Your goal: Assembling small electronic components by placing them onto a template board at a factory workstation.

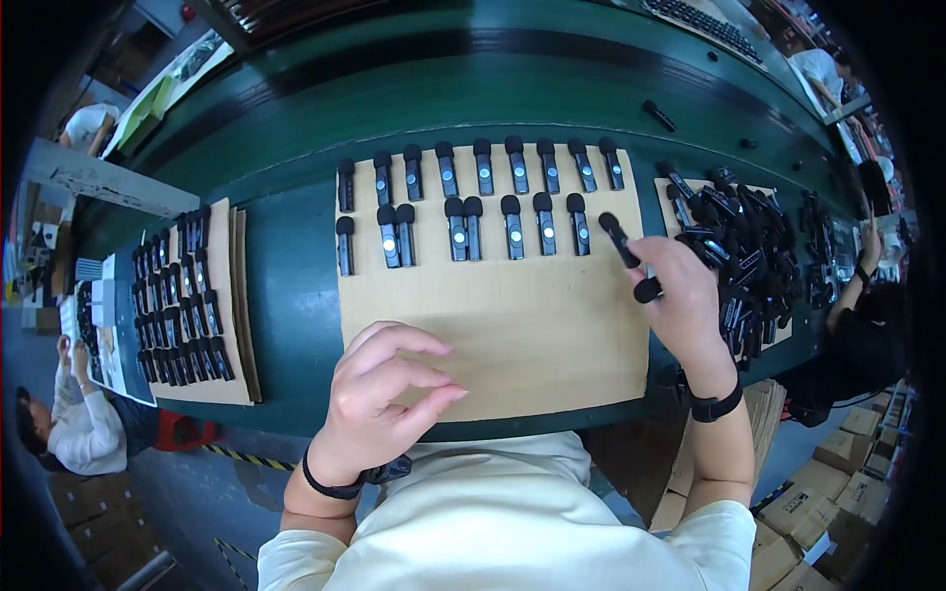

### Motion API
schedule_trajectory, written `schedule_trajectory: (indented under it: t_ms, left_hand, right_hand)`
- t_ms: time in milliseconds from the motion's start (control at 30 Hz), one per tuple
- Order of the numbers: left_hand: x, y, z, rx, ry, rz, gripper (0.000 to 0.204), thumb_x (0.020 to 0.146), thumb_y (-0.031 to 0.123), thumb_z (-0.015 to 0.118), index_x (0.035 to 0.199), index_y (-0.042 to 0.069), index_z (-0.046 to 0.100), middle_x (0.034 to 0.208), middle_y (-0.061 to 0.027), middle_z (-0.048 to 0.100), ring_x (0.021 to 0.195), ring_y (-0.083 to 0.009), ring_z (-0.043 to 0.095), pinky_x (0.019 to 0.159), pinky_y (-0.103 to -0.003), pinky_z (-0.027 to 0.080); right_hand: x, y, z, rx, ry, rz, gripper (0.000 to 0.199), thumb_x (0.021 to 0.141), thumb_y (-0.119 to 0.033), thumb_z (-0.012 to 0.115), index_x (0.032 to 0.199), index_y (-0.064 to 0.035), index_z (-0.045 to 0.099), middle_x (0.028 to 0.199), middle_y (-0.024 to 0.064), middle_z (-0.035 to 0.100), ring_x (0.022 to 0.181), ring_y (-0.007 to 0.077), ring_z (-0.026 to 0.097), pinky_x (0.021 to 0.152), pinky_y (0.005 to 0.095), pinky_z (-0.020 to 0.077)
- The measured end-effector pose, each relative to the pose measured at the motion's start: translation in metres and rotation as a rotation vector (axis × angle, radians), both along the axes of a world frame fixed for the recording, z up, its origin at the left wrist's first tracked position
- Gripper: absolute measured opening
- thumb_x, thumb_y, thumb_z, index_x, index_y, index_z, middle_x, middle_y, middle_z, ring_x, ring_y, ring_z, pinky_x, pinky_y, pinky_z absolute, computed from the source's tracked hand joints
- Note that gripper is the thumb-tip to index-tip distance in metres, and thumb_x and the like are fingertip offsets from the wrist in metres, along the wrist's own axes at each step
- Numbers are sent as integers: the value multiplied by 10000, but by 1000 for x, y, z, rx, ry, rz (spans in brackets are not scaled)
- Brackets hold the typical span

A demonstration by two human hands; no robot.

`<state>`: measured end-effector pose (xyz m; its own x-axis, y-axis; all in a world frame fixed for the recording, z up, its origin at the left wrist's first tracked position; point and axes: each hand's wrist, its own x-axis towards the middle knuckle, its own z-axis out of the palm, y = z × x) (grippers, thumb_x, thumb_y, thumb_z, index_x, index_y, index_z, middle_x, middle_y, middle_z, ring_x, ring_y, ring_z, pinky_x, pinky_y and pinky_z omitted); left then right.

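Note:
Small black clip-on microphones [483,167] with round foam tips lie in two rows along the far half of a cardboard sheet [493,335]. Several show a pale round spot on the body. My right hand [680,295] is closed at the sheet's right edge, its fingertips on one microphone [617,236] at the near row's right end. A second foam tip [647,290] sticks out below those fingers; the rest of it is hidden by the hand. Over the near left part of the cardboard, my left hand [384,394] hovers with curved fingers apart and nothing between them.
To the right, a heap of microphones [744,246] covers another cardboard piece. On the left, stacked cardboard [241,325] carries several rows of them. A lone microphone [659,115] rests on the green bench [394,89]. Other people work at both sides; cartons [818,492] stand at lower right.

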<state>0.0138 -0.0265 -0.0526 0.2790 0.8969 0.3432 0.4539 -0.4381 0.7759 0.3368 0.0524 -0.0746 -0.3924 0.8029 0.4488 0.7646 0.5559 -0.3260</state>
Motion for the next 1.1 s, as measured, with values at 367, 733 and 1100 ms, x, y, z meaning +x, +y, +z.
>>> schedule_trajectory:
  t_ms: [367,733,1100]
  left_hand:
    - [-9,-8,-14,-33,3,12,111,742,47,736,803,21,647,946,-133,667,849,-257,633,771,-340,490]
    - [-7,3,-6,-66,-25,7,115,720,32,751,806,25,675,935,-115,675,817,-269,639,726,-348,505]
    - [21,7,1,-68,-18,-151,243,749,107,781,952,28,674,935,-124,673,810,-292,639,737,-370,503]
  right_hand:
    - [-2,-4,-17,-83,-122,33,245,738,-13,740,952,-30,622,902,103,647,816,289,653,681,371,529]
    - [-2,1,6,-269,194,-51,282,758,67,680,1007,-22,584,938,127,593,830,268,617,695,322,507]
    - [-52,-57,16,-296,385,322,377,688,66,773,1004,-40,599,929,110,622,790,264,613,689,334,501]
